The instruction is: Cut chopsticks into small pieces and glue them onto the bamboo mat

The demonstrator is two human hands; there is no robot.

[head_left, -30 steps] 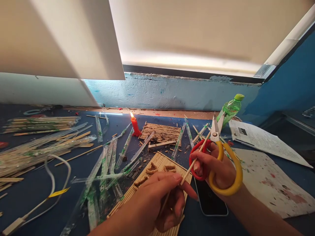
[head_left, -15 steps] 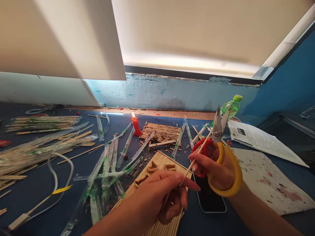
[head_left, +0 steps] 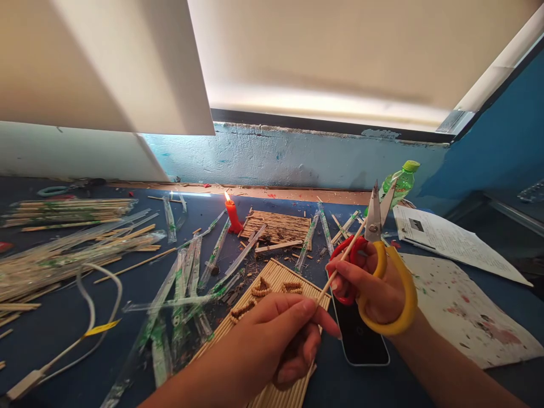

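- The left hand had its fingers clamped on a thin stick slanting over the slatted mat.
- The right hand pinched it farther up between fingers, open-bladed scissors hooked there.

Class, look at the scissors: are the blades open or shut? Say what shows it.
Open: the scissors have their two blades spread in a V above the pivot, with the tips clearly apart.

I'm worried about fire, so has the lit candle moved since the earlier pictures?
No: measured against the brown ledge behind it, the red candle shows no shift either way.
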